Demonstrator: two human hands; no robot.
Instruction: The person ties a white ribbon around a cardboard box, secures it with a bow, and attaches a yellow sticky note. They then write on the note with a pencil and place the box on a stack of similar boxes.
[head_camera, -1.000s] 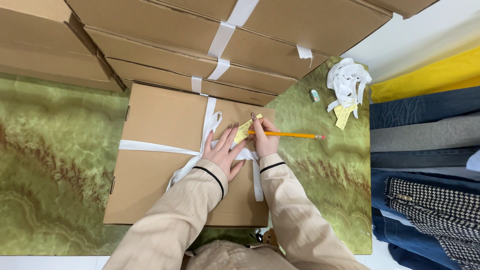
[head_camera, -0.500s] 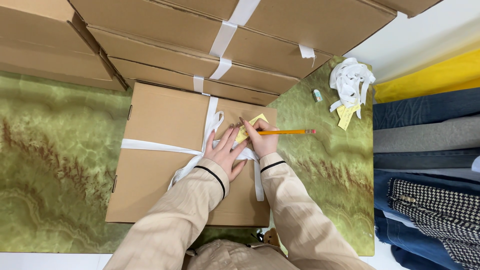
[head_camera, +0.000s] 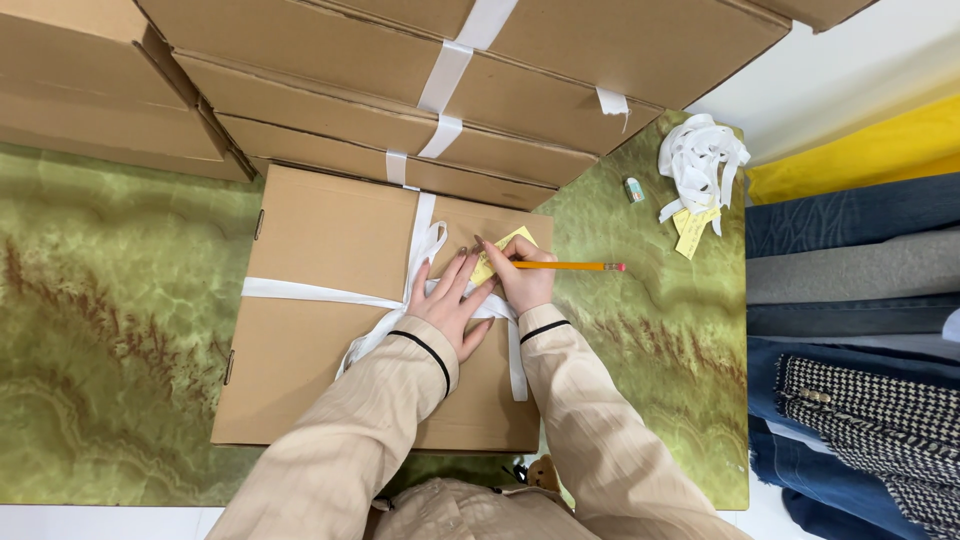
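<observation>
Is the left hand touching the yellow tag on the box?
Touching. The head view shows the left hand flat on the cardboard box, its fingertips pressing the edge of the yellow tag.

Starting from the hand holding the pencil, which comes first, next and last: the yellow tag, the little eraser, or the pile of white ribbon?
From the right hand:
1. Yellow tag: right at the fingers, on the box.
2. Eraser: up and to the right, on the green table.
3. Ribbon pile: farther right, near the table's corner, just past the eraser.
</observation>
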